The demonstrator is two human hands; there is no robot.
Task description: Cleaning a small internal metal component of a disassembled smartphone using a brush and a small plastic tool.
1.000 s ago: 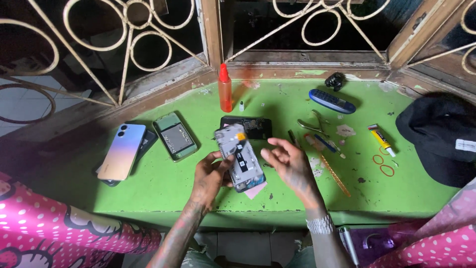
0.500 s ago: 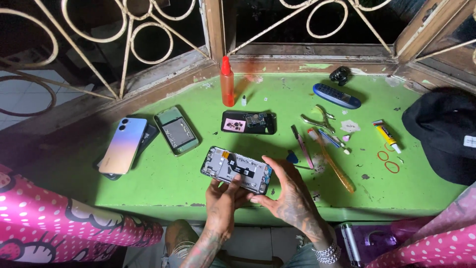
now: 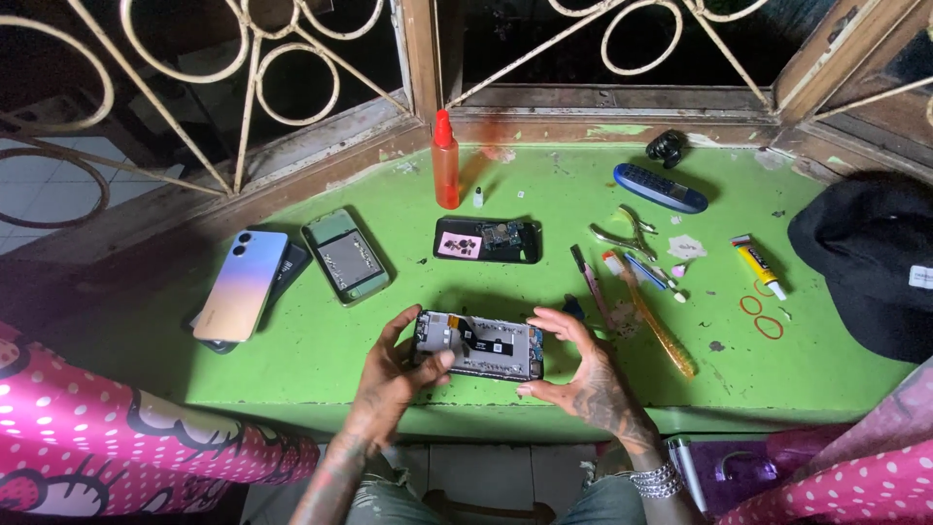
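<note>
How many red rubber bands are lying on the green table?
2. Both red rubber bands sit near the table's right end, by the black cap: one just below the small glue tube, the other beside it, slightly nearer the person. None looks hidden.

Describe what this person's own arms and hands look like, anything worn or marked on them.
Both forearms are bare, with no sleeves. The right hand has dark tattoos across its back and wrist, above a silver chain-link bracelet. The left hand wears no visible jewellery; its forearm shows faint tattoo markings.

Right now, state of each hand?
Left hand: closed on the left end of the opened phone, thumb on top.
Right hand: fingers curled around the phone's right end, touching it.
</note>
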